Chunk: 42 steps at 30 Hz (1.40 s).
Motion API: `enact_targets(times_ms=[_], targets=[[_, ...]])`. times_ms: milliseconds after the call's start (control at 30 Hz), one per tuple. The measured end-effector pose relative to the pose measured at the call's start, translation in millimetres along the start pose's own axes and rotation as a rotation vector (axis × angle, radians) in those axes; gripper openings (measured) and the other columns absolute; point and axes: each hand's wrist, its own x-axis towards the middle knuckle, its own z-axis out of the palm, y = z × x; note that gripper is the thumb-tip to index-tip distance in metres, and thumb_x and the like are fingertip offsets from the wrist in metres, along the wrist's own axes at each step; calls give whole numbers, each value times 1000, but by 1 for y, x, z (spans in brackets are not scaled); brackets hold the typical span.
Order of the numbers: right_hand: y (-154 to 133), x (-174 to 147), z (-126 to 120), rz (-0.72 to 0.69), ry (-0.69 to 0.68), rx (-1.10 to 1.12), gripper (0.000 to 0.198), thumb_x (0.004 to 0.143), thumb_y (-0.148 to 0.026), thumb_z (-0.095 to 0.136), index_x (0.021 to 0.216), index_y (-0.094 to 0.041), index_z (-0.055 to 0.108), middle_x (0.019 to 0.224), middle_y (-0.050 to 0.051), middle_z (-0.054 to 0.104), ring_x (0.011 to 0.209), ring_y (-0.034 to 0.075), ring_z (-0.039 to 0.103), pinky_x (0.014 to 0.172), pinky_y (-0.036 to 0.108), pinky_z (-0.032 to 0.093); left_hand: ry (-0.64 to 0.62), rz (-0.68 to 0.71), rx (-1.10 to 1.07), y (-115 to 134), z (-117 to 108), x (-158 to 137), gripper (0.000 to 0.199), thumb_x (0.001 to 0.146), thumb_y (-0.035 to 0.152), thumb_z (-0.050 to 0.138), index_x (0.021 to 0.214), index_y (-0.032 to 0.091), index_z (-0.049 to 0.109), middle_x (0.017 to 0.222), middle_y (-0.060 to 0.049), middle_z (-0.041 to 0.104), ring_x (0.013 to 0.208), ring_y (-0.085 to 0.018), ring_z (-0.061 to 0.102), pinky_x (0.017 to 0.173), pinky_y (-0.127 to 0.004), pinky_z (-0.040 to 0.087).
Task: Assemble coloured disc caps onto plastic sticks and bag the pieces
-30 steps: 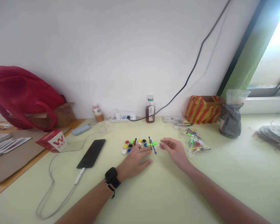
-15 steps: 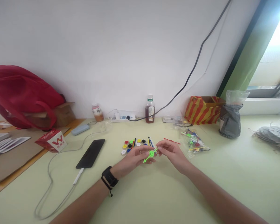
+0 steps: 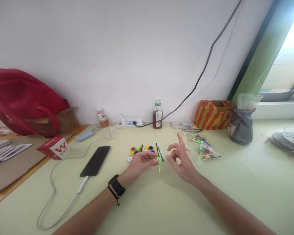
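Observation:
Between the thumb and fingers of my left hand (image 3: 144, 161) is a bright green plastic arrow spinner (image 3: 159, 164), its pointed end hanging downward. My right hand (image 3: 182, 163) is apart from it on the right, fingers spread and index finger raised, holding nothing. Behind the hands lie a black arrow (image 3: 157, 148) and a blue arrow (image 3: 162, 157). Several small round discs in red, yellow, white, black and blue, such as a yellow disc (image 3: 131, 153), sit beyond my left hand, which hides part of them. The tip of a red arrow (image 3: 187, 149) shows past my right hand.
A clear bag of coloured spinner parts (image 3: 205, 150) lies to the right. On the left are a phone (image 3: 95, 161) with its cable and a red-white box (image 3: 54, 148). A bottle (image 3: 157, 114), a power strip (image 3: 131, 122) and a striped bag (image 3: 213, 116) stand by the wall.
My right hand has let go of the green spinner, moved slightly right and spread its fingers. The spinner, still in my left hand, has turned from slanted to nearly vertical.

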Motion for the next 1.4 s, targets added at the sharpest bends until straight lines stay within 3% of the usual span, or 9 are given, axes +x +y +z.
enact_targets(times_ms=[33,100,200,367,567,1067,1200,1300,1400], targets=[[-1,-1,1,30,-58,25,31,99,-48,53,113,-25,67,95,3,59,66,14,52,63,29,48,3,5,-3,0,-1,0,36,72,34,92,98,15,78,90,-6,75,83,-16,69,86,-34,58],[-4,-1,2,103,-185,87,50,102,-55,42,69,-22,59,73,2,52,62,16,48,60,30,44,28,21,-7,-1,-2,1,35,72,33,92,98,15,77,91,-6,75,84,-16,69,87,-34,58],[-3,2,0,143,-204,130,65,103,-62,33,51,-22,36,59,1,42,61,17,44,61,31,40,72,25,2,1,-5,2,36,72,34,92,99,15,77,94,-6,75,85,-17,70,88,-35,58],[5,9,-4,155,-101,93,48,95,-64,55,71,-22,55,69,0,55,65,16,50,63,30,42,62,35,37,1,-5,2,37,73,35,91,101,15,77,94,-7,75,84,-17,71,87,-35,58],[6,2,8,160,-189,105,36,92,-56,65,108,-23,64,89,2,66,73,16,60,68,29,50,-25,33,120,-3,-1,-1,38,76,38,88,104,15,77,98,-9,77,88,-21,73,86,-36,59],[8,3,12,298,-143,405,39,85,-52,76,107,-23,61,83,0,68,72,17,66,73,33,56,-6,237,455,-6,4,-3,41,83,39,82,118,19,72,115,-11,75,103,-25,72,95,-42,59],[20,14,-6,180,23,129,36,91,-44,65,121,-24,57,86,1,66,78,20,66,76,36,55,15,362,515,40,22,-18,34,94,37,69,124,23,72,125,-10,71,116,-27,67,102,-43,57],[27,20,-28,41,82,-336,11,93,-29,56,95,-22,65,90,6,67,82,22,63,78,36,51,-32,403,465,83,41,-55,33,99,37,62,130,30,70,137,-6,66,123,-29,64,104,-43,56],[30,18,-41,78,-99,-729,18,90,-15,53,74,-21,61,82,7,65,77,22,61,72,33,46,-53,456,567,92,49,-105,42,93,47,65,134,40,68,136,-2,67,129,-34,60,99,-47,59]])
